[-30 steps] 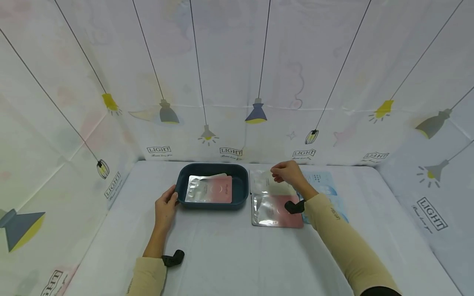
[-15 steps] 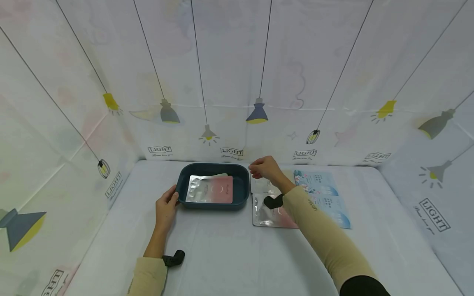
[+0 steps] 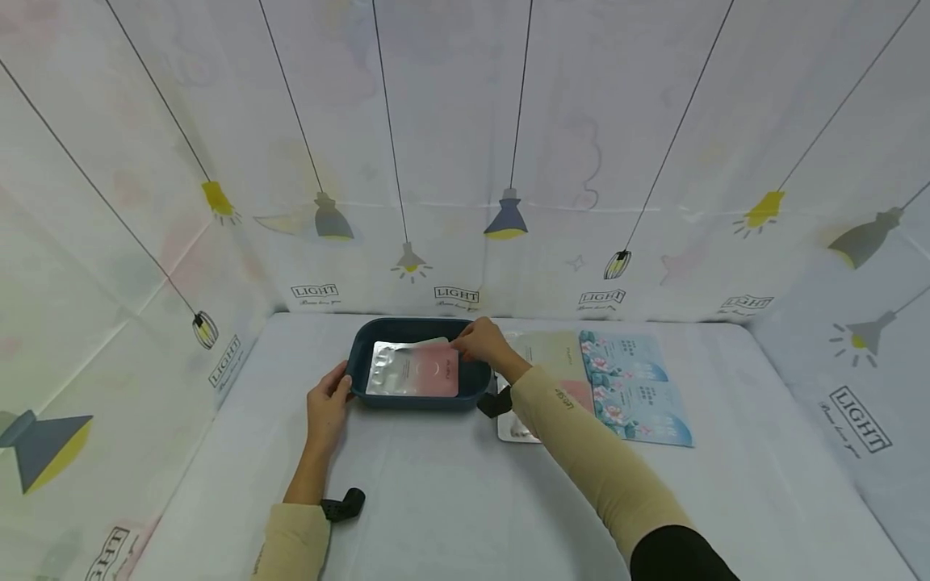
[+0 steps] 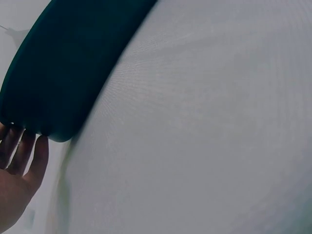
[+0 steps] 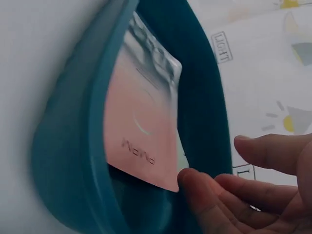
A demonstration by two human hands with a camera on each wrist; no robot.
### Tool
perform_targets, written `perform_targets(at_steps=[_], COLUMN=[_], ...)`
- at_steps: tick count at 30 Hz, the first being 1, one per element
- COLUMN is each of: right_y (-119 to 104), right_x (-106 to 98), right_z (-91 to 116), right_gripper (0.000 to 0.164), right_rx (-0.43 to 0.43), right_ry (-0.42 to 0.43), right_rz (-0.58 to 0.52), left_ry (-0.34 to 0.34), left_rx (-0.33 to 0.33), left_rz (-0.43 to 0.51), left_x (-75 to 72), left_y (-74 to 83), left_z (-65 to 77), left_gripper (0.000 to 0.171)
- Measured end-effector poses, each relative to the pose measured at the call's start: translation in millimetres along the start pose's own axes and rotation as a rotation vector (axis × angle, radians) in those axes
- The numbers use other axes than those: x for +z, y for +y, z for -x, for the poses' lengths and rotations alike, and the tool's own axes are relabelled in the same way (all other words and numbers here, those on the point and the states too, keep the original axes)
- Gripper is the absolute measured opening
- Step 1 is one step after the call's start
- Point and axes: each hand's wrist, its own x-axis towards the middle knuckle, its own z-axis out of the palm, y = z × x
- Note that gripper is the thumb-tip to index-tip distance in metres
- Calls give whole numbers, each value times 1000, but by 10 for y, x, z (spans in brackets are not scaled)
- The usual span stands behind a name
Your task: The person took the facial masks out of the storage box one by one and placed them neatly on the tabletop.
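A dark teal plastic basin (image 3: 417,403) stands near the back of the table. Inside lies a pink and silver facial mask packet (image 3: 414,371), over another packet whose pale green edge (image 5: 182,157) peeks out. At the basin's left end, my left hand (image 3: 327,411) rests with its fingers (image 4: 40,156) extended against the outer wall. My right hand (image 3: 488,345) reaches over the right end. In the right wrist view, its forefinger touches the pink packet's corner or lies just beside it, while the thumb (image 5: 268,148) stands apart from the fingers.
Right of the basin, a pale green packet (image 3: 554,347) lies behind a pink and silver packet (image 3: 579,393), partly covered by my right arm. Farther right are two blue floral packets, one behind (image 3: 628,355) and one in front (image 3: 650,411). A printed cloth (image 3: 450,145) hangs behind the white table.
My right hand has moved left from above the packets on the table, over the basin's right side, and down to the pink packet. My left hand has stayed at the basin's left end.
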Motion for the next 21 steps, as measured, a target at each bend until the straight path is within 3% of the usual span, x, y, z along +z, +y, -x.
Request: perform_targets(at_steps=[6,13,16,21], right_y=[-14,-16,-30,-32], right_x=[200,423,479,526], right_z=[-61,-35,-35,-57], right_gripper=[21,10,7,12], right_rx=[75,43,43,73], right_ry=[-9,-34,-7,54], right_rz=[158,405,419,337], left_ry=[-7,9,2,-18], left_rx=[-20,-3,-4,-16], left_rz=[-12,-22,-16,-7], left_x=[-10,-8,-12,-24], left_y=[22,0,-17,-5], left_z=[1,-6,-19,-16], left_gripper=[43,42,42,43])
